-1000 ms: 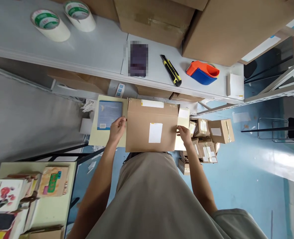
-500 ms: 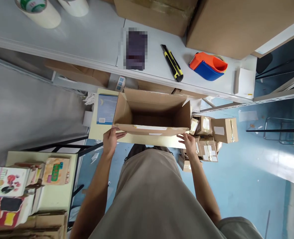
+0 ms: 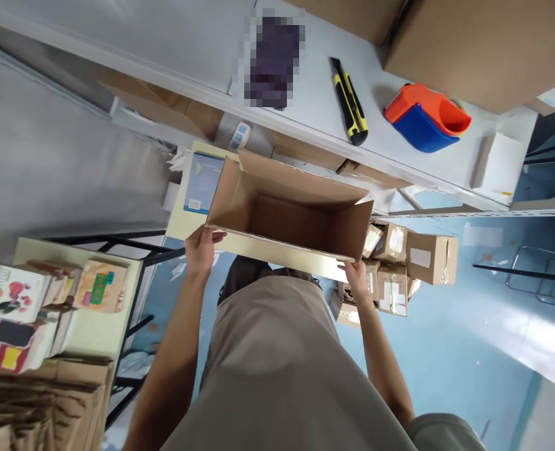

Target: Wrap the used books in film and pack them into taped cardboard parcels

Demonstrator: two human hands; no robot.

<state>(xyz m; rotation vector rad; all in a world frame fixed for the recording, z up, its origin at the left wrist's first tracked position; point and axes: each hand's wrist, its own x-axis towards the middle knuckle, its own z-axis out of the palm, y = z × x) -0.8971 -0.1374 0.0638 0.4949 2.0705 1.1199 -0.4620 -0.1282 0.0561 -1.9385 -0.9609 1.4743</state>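
An open cardboard box (image 3: 287,220) stands with its top facing me and its flaps up, on a pale yellow board (image 3: 263,249). No contents show inside it. My left hand (image 3: 200,249) grips the box's near left corner, thumb and fingers at the edge. At the near right corner, my right hand (image 3: 355,275) holds the edge the same way. Left of the box, a blue book (image 3: 203,181) with a barcode lies flat on the board.
On the grey shelf (image 3: 183,44) ahead lie a yellow-black utility knife (image 3: 349,103), an orange-blue tape dispenser (image 3: 426,119) and a white box (image 3: 499,164). Several taped cartons (image 3: 393,294) sit on the floor to the right. Books (image 3: 101,285) and flattened cardboard (image 3: 47,401) are at left.
My fingers, stretched along the box's near side before, have closed round its corners. The near flap is no longer seen face-on, and the box looks turned a little. The view has rotated slightly.
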